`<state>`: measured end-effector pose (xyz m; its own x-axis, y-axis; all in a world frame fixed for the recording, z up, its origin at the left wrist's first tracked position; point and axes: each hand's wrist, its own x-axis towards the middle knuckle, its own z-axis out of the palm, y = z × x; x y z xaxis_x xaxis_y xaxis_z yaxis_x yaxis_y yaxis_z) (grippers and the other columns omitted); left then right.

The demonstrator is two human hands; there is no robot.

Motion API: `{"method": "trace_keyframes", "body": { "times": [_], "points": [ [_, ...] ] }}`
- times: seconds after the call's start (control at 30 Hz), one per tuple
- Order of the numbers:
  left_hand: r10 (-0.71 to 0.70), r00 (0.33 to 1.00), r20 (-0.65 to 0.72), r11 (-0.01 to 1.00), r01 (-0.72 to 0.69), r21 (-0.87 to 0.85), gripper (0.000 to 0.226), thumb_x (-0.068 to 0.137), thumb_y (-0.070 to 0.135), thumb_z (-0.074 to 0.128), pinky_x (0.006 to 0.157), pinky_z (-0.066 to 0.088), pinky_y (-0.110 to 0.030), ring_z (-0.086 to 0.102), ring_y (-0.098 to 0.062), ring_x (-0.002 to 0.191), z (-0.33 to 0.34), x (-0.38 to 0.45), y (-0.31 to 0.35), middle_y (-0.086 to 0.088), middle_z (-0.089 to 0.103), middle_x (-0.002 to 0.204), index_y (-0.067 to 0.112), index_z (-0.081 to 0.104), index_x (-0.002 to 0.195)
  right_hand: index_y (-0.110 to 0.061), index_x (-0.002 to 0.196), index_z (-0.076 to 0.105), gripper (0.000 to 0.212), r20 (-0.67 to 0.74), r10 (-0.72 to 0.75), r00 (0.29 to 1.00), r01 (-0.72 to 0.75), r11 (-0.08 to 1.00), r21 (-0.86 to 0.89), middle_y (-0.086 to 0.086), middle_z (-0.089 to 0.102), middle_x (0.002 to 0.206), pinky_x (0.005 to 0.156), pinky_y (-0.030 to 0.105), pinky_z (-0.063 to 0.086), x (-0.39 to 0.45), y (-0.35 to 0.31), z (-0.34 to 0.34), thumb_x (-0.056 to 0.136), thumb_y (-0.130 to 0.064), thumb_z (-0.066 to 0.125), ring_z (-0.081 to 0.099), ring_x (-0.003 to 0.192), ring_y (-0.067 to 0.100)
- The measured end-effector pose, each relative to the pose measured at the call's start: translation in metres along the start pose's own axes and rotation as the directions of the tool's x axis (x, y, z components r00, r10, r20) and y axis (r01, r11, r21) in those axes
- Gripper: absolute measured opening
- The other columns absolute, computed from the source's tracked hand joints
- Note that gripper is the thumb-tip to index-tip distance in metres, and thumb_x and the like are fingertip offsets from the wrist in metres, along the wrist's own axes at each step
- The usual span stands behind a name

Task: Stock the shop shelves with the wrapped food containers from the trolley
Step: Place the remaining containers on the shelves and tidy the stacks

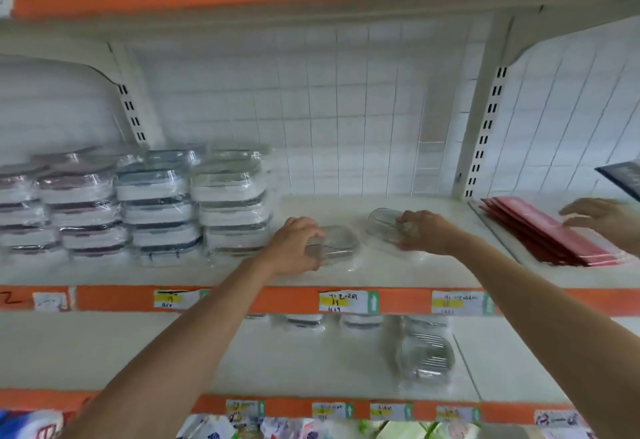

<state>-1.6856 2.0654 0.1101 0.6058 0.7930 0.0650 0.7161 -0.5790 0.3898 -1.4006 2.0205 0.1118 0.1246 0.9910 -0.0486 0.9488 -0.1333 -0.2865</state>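
The left hand (pixel 294 244) has its grip curled round the near end of a flat wrapped container (pixel 334 242) lying on the middle shelf (pixel 398 274), just right of the stacked wrapped containers (pixel 152 203). The right hand (pixel 424 232) pinches the plastic wrap of a tilted clear container (pixel 382 225) beside it.

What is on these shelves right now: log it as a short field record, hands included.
left hand: grips a flat wrapped container on the middle shelf
right hand: holds a tilted clear container on the same shelf
stock in place: stacks of wrapped containers to the left
neighbouring bay: red packets, another person's hand on them
lower shelf: one clear wrapped container
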Motion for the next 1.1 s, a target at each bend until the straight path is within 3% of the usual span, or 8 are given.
{"method": "trace_keyframes", "body": {
  "times": [0.17, 0.4, 0.5, 0.67, 0.77, 0.9, 1.0, 1.1],
  "points": [
    [-0.092, 0.996, 0.02, 0.989, 0.09, 0.115, 0.067, 0.086, 0.017, 0.061, 0.107, 0.03, -0.036, 0.025, -0.018, 0.132, 0.0, 0.027, -0.006, -0.003, 0.026, 0.138, 0.037, 0.036, 0.144, -0.022, 0.129, 0.046, 0.061, 0.003, 0.029, 1.0, -0.029, 0.995, 0.101, 0.018, 0.044, 0.118, 0.086, 0.03, 0.039, 0.027, 0.015, -0.003, 0.078, -0.043, 0.073, 0.049, 0.104, 0.032],
    [-0.141, 0.99, -0.001, 0.989, 0.141, 0.042, 0.084, 0.085, 0.001, 0.058, 0.108, 0.028, -0.027, 0.034, -0.027, 0.137, 0.005, 0.053, -0.004, -0.01, 0.023, 0.155, 0.009, 0.006, 0.151, -0.029, 0.129, 0.052, 0.056, -0.132, 0.012, 0.991, 0.041, 0.92, 0.391, 0.009, 0.04, 0.126, 0.086, 0.026, 0.034, 0.049, 0.005, -0.026, 0.078, -0.033, 0.075, 0.045, 0.113, 0.026],
    [-0.161, 0.985, -0.064, 0.985, 0.164, 0.047, 0.089, 0.084, -0.002, 0.056, 0.113, 0.022, -0.028, 0.019, -0.028, 0.143, -0.001, 0.065, 0.001, -0.017, 0.011, 0.156, 0.004, -0.004, 0.15, -0.031, 0.125, 0.057, 0.054, -0.156, -0.112, 0.981, 0.167, 0.898, 0.407, 0.003, 0.04, 0.127, 0.09, 0.02, 0.032, 0.053, -0.016, -0.035, 0.075, -0.031, 0.078, 0.043, 0.113, 0.014],
    [-0.223, 0.945, -0.238, 0.969, 0.189, -0.158, 0.065, 0.084, -0.007, 0.047, 0.097, 0.034, -0.026, 0.036, -0.028, 0.128, -0.046, 0.076, 0.017, -0.015, 0.026, 0.139, 0.01, 0.028, 0.143, -0.032, 0.128, 0.057, 0.055, -0.138, -0.228, 0.964, 0.265, 0.876, 0.403, -0.002, 0.039, 0.125, 0.082, 0.01, 0.032, 0.059, -0.056, -0.028, 0.077, -0.032, 0.077, 0.044, 0.107, 0.01],
    [-0.098, 0.976, -0.194, 0.995, 0.098, -0.006, 0.055, 0.082, -0.009, 0.044, 0.086, 0.037, -0.023, 0.047, -0.024, 0.114, -0.067, 0.07, 0.017, -0.01, 0.033, 0.133, 0.011, 0.043, 0.134, -0.034, 0.134, 0.049, 0.061, -0.09, -0.28, 0.956, 0.294, 0.909, 0.295, 0.006, 0.035, 0.134, 0.095, 0.02, 0.034, 0.064, -0.072, -0.004, 0.078, -0.036, 0.074, 0.045, 0.12, 0.023],
    [-0.051, 0.998, -0.043, 0.978, 0.059, 0.198, 0.051, 0.085, -0.008, 0.04, 0.089, 0.037, -0.022, 0.047, -0.025, 0.115, -0.072, 0.061, 0.014, -0.011, 0.034, 0.131, 0.006, 0.04, 0.135, -0.04, 0.144, 0.026, 0.089, 0.022, -0.306, 0.952, 0.296, 0.935, 0.195, 0.007, 0.01, 0.15, 0.11, 0.038, 0.032, 0.067, -0.073, 0.008, 0.072, -0.038, 0.079, 0.034, 0.131, 0.033],
    [-0.018, 1.0, 0.021, 0.911, 0.008, 0.413, 0.042, 0.084, -0.006, 0.04, 0.094, 0.042, -0.037, 0.049, -0.028, 0.115, -0.073, 0.059, 0.01, -0.01, 0.047, 0.122, 0.004, 0.051, 0.123, -0.038, 0.145, 0.021, 0.096, 0.057, -0.317, 0.947, 0.301, 0.934, 0.191, 0.006, 0.004, 0.149, 0.104, 0.031, 0.036, 0.068, -0.074, 0.008, 0.071, -0.03, 0.081, 0.041, 0.126, 0.032],
    [0.035, 0.999, 0.009, 0.79, -0.033, 0.613, 0.043, 0.082, -0.007, 0.041, 0.085, 0.041, -0.035, 0.051, -0.03, 0.112, -0.083, 0.058, 0.012, -0.009, 0.053, 0.118, 0.006, 0.057, 0.12, -0.035, 0.146, 0.02, 0.095, 0.053, -0.343, 0.938, 0.329, 0.928, 0.178, 0.006, 0.005, 0.149, 0.099, 0.027, 0.038, 0.076, -0.08, 0.008, 0.073, -0.023, 0.079, 0.043, 0.125, 0.03]
  ]
}}
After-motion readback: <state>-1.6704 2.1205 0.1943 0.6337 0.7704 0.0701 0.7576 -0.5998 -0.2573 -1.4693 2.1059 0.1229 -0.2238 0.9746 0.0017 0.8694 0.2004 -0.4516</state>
